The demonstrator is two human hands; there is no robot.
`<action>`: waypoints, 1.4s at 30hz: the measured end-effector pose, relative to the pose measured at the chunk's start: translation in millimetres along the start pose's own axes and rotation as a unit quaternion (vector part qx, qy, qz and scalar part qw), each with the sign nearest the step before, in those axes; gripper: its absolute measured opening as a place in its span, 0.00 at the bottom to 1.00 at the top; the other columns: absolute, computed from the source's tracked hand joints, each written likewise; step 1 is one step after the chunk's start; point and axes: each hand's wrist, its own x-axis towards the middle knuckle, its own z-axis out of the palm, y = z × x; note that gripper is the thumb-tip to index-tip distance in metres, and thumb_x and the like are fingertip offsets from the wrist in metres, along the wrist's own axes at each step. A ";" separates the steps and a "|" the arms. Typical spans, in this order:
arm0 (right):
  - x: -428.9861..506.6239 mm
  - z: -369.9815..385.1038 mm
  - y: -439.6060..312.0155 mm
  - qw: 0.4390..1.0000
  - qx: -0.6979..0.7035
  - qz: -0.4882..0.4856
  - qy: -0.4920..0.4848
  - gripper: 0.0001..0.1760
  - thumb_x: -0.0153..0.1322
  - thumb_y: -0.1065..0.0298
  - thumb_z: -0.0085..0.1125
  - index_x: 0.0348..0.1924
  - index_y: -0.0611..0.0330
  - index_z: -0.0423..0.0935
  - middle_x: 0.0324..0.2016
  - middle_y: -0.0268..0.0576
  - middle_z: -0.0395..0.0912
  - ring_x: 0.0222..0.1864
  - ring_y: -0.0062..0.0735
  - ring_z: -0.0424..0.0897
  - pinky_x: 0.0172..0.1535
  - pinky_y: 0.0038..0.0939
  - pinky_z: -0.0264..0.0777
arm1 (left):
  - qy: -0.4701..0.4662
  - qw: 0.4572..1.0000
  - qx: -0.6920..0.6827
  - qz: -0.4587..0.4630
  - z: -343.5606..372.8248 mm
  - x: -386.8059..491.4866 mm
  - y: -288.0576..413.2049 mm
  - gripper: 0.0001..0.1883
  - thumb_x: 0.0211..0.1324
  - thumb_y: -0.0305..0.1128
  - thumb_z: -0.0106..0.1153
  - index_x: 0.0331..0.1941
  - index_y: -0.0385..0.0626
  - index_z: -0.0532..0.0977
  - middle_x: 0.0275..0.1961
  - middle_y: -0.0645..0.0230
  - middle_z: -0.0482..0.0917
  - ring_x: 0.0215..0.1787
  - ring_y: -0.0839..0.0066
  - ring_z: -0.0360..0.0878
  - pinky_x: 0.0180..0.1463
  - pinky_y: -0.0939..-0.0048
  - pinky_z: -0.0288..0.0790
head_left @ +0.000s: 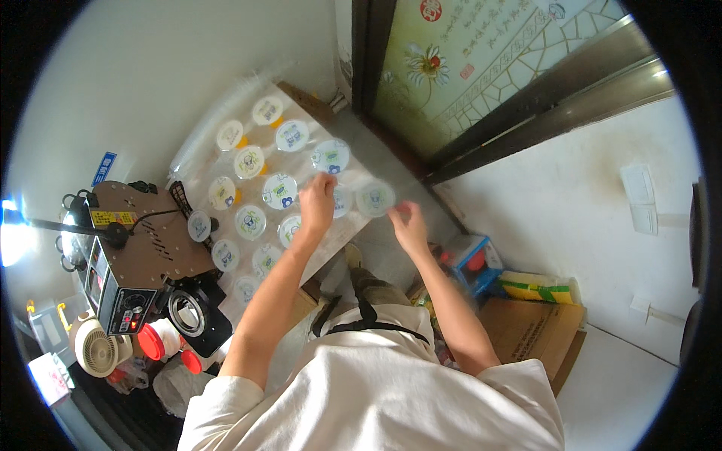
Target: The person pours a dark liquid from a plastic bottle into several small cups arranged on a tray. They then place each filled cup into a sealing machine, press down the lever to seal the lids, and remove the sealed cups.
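Note:
My left hand is over the cups with its fingers drawn together, and no object shows in it. Beneath it a cup with a printed film lid is partly hidden. My right hand, blurred, has its fingers slightly apart beside a sealed cup near the table's corner. Whether the fingertips touch that cup I cannot tell. Several more sealed cups stand in rows, such as one with a blue flower print and one with orange contents. They rest on a light tabletop.
On the left stands a cup sealing machine with a lit panel. A long clear plastic sleeve lies along the wall. Red-lidded jars and a small fan are lower left. Cardboard and a blue-edged box are right.

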 end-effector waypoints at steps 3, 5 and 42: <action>15.7 10.5 -19.5 0.998 -0.052 -0.027 0.008 0.28 0.72 0.52 0.64 0.56 0.66 0.72 0.51 0.52 0.81 0.46 0.39 0.84 0.49 0.35 0.75 | -0.001 1.000 -0.009 0.021 13.6 46.0 -8.6 0.03 0.57 0.22 0.56 0.35 0.41 0.76 0.32 0.49 0.81 0.37 0.47 0.80 0.41 0.52 0.74; 23.3 13.7 -22.3 0.999 -0.051 -0.009 -0.011 0.30 0.70 0.54 0.67 0.57 0.65 0.72 0.52 0.54 0.81 0.52 0.44 0.82 0.54 0.37 0.74 | -0.034 0.999 0.027 0.001 21.5 61.6 -16.2 0.04 0.56 0.22 0.56 0.35 0.42 0.76 0.32 0.48 0.81 0.37 0.46 0.80 0.42 0.52 0.74; -319.6 7.1 -460.3 0.586 -0.015 -0.767 -0.263 0.24 0.80 0.55 0.51 0.63 0.61 0.68 0.54 0.55 0.77 0.55 0.44 0.79 0.59 0.42 0.74 | 0.602 0.700 -0.279 -0.262 -619.0 -326.5 -273.9 0.08 0.61 0.20 0.62 0.41 0.40 0.73 0.36 0.64 0.82 0.31 0.74 0.84 0.32 0.77 0.80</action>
